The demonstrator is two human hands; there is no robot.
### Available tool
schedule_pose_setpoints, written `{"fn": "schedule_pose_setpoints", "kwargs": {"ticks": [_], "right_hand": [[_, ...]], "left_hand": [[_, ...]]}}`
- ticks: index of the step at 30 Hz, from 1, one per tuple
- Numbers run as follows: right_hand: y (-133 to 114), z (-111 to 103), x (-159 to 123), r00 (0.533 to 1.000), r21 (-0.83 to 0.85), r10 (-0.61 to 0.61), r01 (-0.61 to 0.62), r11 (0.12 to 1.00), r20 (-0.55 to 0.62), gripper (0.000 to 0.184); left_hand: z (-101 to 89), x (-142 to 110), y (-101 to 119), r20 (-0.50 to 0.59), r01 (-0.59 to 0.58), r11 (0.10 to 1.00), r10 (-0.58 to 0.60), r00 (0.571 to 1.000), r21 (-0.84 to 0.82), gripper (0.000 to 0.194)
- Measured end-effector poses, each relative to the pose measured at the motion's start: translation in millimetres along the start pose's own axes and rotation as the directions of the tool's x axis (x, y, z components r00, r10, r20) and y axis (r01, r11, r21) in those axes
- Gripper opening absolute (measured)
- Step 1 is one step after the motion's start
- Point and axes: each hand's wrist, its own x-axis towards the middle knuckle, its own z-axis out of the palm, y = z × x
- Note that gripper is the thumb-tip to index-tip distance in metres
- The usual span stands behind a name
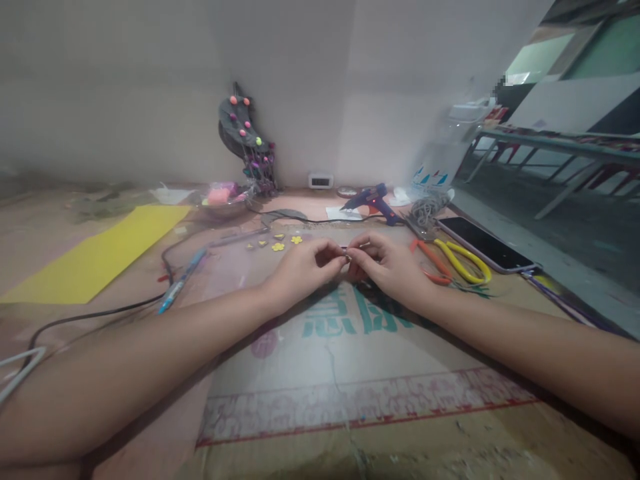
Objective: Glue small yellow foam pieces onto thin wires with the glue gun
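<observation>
Both hands meet over the middle of the table, fingertips touching. My left hand (pixel 305 270) is closed in a pinch, thumb against forefinger. My right hand (pixel 385 267) pinches from the other side. Between the fingertips is something tiny, with a purplish bit showing; its kind cannot be made out. Left of my left hand lie small yellow flower cut-outs (pixel 278 247) and a few smaller yellow pieces (pixel 263 243). Scissors with orange and yellow handles (pixel 463 261) lie just beyond my right hand.
A blue glue gun (pixel 373 200) with a black cord lies behind the hands. Grey yarn (pixel 427 210) and a phone (pixel 485 243) are at right. At left are yellow paper (pixel 110 253), a blue pen (pixel 183 280) and a bowl (pixel 223 203). A decorated grey moon (pixel 237 127) leans on the wall.
</observation>
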Motion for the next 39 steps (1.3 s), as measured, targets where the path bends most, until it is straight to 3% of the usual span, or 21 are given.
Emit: {"fn": "schedule_pose_setpoints", "kwargs": {"ticks": [12, 21, 32, 39], "right_hand": [[5, -3, -2, 0.994, 0.122, -0.013, 0.0, 0.993, 0.11, 0.022], [3, -1, 1, 0.973, 0.21, 0.048, -0.097, 0.973, 0.225, 0.033], [10, -1, 3, 0.971, 0.231, 0.041, -0.097, 0.968, 0.234, 0.037], [11, 0, 3, 0.981, 0.161, 0.067, -0.097, 0.982, 0.18, 0.02]], "left_hand": [[-0.6, 1, -3, -0.011, 0.021, 1.0, -0.021, 1.0, -0.004, 0.017], [-0.4, 3, -7, -0.055, 0.042, 0.997, -0.046, 0.997, -0.071, 0.018], [0.3, 3, -7, -0.059, 0.043, 0.996, -0.048, 0.997, -0.08, 0.017], [0.3, 2, -7, -0.05, 0.048, 0.996, -0.053, 0.997, -0.081, 0.018]]}}
